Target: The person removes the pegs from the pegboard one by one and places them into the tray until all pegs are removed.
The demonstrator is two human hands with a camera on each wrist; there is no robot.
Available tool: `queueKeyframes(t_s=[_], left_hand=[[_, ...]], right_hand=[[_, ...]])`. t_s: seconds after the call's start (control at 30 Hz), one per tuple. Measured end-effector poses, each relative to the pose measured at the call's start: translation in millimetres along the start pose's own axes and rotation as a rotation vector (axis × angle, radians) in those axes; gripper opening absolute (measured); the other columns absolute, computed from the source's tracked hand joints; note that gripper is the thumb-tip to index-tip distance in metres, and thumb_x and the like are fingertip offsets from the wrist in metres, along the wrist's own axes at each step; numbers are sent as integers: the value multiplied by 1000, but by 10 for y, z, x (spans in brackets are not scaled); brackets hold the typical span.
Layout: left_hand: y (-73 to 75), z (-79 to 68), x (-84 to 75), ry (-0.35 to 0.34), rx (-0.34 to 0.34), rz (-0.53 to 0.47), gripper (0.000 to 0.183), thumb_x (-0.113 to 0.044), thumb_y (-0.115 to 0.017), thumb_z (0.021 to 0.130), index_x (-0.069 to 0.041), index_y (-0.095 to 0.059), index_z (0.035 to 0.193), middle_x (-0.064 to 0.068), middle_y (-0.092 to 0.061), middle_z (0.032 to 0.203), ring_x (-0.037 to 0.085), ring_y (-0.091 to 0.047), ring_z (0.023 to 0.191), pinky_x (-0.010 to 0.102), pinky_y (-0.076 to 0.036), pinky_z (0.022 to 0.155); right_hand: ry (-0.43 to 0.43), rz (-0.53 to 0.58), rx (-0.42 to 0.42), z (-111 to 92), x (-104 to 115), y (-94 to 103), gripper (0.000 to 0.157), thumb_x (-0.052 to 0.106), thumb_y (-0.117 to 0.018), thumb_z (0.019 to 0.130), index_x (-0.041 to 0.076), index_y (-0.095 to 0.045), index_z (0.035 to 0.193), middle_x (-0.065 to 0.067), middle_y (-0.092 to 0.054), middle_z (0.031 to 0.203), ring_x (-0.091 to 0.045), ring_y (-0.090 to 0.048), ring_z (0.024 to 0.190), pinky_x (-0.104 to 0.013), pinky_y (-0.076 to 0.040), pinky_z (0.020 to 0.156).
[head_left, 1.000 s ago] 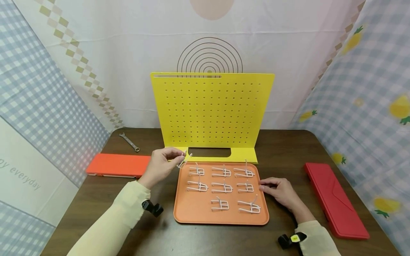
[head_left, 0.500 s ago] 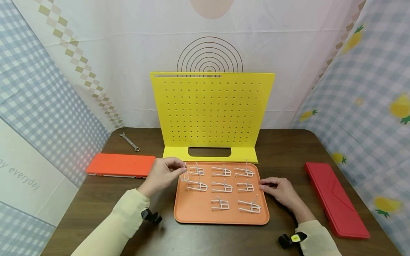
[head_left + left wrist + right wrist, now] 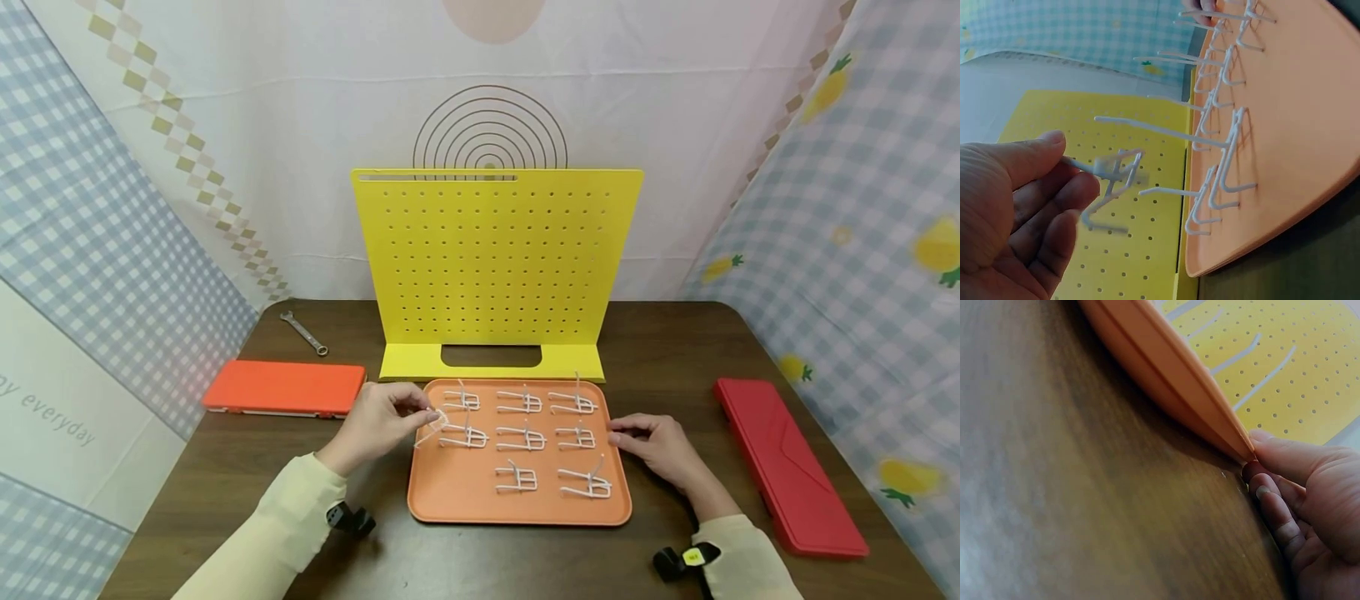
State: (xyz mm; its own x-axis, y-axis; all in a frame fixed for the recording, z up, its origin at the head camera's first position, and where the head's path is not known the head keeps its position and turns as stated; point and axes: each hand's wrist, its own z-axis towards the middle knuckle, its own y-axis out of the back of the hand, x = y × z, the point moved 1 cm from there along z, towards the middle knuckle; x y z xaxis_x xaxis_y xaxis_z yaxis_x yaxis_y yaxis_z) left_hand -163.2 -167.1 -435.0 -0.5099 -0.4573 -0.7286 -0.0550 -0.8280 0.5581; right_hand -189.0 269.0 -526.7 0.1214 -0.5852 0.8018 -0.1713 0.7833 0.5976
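Observation:
My left hand (image 3: pixel 381 423) pinches a white wire pegboard hook (image 3: pixel 1102 167) by its long prong, between thumb and fingers. The hook hangs tilted over the left part of an orange tray (image 3: pixel 457 497), slightly blurred in the left wrist view. Several similar white hooks (image 3: pixel 522 439) lie on the tray in rows, their prongs sticking up. At the tray's right rim, my right hand (image 3: pixel 660 450) grips the edge; in the right wrist view the thumb (image 3: pixel 1285 456) lies on the rim with a fingertip beneath it.
A yellow pegboard (image 3: pixel 495 258) stands upright behind the tray on its flat base. An orange-red case (image 3: pixel 285 387) and a combination wrench (image 3: pixel 303 333) lie at left. A red case (image 3: pixel 791 467) lies at right. Patterned cloth surrounds the brown table (image 3: pixel 487 562).
My left hand has moved down and toward me from the pegboard base to over the tray's left side, and the hook in it has turned. The right hand stays at the rim.

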Motion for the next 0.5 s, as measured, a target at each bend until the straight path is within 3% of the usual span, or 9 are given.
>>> queueKeyframes(t_s=[0.13,0.5], left_hand=[[-66,-58,-2,-8,31,-33,13,-7,-78,80,-18,-72,78,-11,-66,72,5,-60,60,27,-51,54],[-320,-195,-34,57,156,-34,13,-9,-78,80,-20,-71,77,-14,-65,73,4,-57,62,26,-50,55]], right_hand=[[0,-8,1,6,10,6,25,32,-75,83,16,-76,103,-1,-71,100,-14,-63,87,-25,-51,70],[-5,-17,10,11,0,10,26,33,-74,84,16,-76,104,-2,-71,101,-16,-62,88,-26,-50,70]])
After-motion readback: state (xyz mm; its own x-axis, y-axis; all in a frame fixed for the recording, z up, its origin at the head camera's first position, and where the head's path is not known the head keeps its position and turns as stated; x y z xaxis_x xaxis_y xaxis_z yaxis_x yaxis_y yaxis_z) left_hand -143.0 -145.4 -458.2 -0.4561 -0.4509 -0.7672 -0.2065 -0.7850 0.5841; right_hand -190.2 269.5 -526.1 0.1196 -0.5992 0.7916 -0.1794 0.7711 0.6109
